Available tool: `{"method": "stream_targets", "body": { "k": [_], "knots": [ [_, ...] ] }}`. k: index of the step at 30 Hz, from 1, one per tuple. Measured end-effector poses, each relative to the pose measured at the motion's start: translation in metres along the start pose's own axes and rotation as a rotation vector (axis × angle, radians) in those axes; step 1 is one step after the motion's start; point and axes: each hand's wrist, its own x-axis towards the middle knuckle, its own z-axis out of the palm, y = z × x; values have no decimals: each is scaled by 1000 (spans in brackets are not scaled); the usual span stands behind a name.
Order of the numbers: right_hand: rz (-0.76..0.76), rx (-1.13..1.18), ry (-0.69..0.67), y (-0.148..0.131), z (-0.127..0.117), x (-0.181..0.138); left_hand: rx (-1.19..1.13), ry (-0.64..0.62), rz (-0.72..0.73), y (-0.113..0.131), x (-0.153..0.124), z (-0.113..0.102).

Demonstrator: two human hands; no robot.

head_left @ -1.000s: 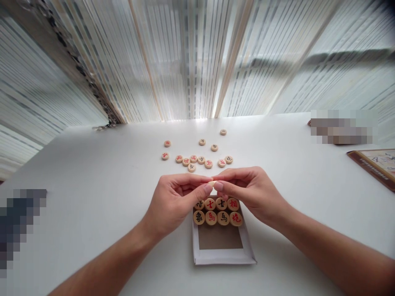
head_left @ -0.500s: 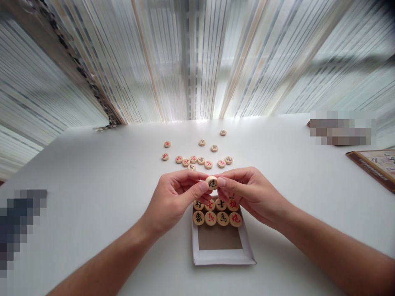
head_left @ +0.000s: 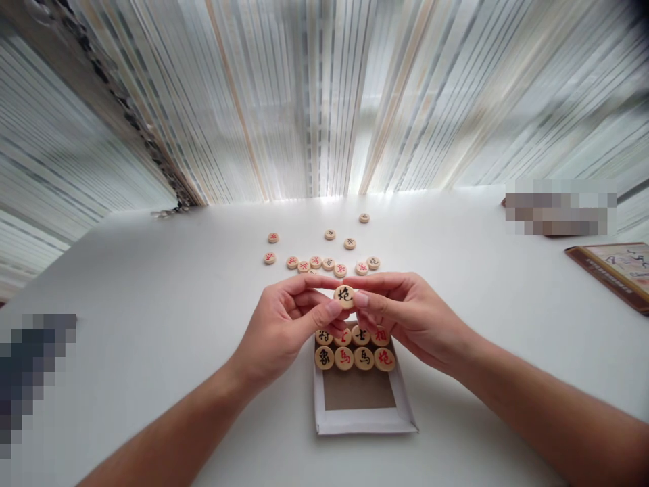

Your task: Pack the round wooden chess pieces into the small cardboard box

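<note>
Between the fingertips of both hands is a round wooden xiangqi piece (head_left: 344, 297) with a black character facing me. My left hand (head_left: 299, 312) pinches it from the left, thumb in front. From the other side my right hand (head_left: 393, 306) grips it with thumb and fingers. Just below them lies a shallow white box (head_left: 366, 428) with a brown bottom. Several xiangqi pieces with red and black characters sit in rows in its far part, among them a red-marked piece (head_left: 385, 359) at the right. My fingers partly cover the upper row.
Loose xiangqi pieces (head_left: 316, 262) are scattered on the white table (head_left: 177, 291) beyond my hands. A brown-edged printed box or board (head_left: 616, 270) lies at the far right. Striped curtains (head_left: 334, 101) hang behind the table, with a beaded strand at the left.
The held piece has tilted so its black character faces me more fully, and it has risen slightly. Both hands stay in nearly the same place. The whole view has shifted a little.
</note>
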Motion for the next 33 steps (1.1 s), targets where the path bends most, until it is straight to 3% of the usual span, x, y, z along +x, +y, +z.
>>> {"method": "stream_targets", "body": {
  "k": [20,33],
  "knots": [
    [-100,-72,-2,3,2,-1,13,31,-69,5,-3,7],
    [-68,-90,69,1,7,-4,281,1,140,-9,-10,9]
  ]
}}
